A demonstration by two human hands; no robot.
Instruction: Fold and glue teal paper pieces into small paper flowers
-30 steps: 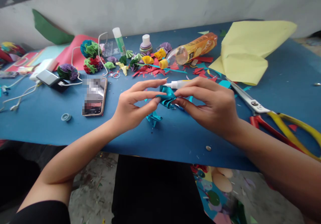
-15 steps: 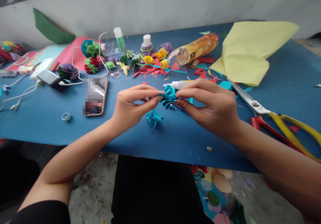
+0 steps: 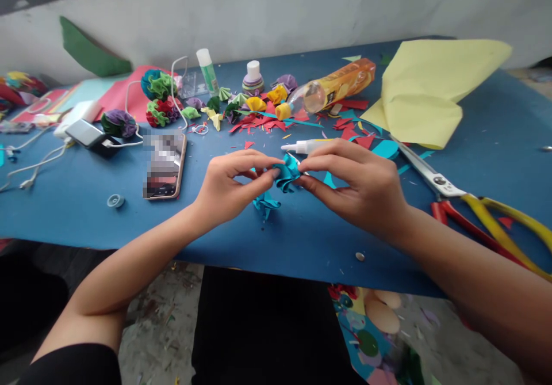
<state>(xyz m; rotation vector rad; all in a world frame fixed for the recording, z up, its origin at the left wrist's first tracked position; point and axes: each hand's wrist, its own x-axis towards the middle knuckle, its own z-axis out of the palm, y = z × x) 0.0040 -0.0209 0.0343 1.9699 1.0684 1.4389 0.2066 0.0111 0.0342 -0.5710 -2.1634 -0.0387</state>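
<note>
Between my two hands is a pleated blue paper piece (image 3: pixel 286 173), ruffled like a paper flower, held just above the table. The thumb and fingers of my left hand (image 3: pixel 235 180) pinch its left edge. On its right side, my right hand (image 3: pixel 357 180) pinches it between thumb and fingertips. A second folded blue paper piece (image 3: pixel 266 204) lies on the table just below, partly behind my left fingers. Behind my right hand a white glue tube (image 3: pixel 302 146) with a pointed nozzle lies on its side, partly covered.
Large scissors (image 3: pixel 448 186) lie at right beside a yellow paper sheet (image 3: pixel 425 86). A phone (image 3: pixel 175 169) and small grey cap (image 3: pixel 115 201) are at left. Farther back are an orange-labelled bottle (image 3: pixel 340 86), a glue stick (image 3: pixel 207 71), red paper scraps (image 3: pixel 259 121) and several paper flowers (image 3: pixel 118 123).
The blue paper piece has turned slightly and dipped a little between my fingers. My left hand has shifted slightly right, and both hands still pinch the piece.
</note>
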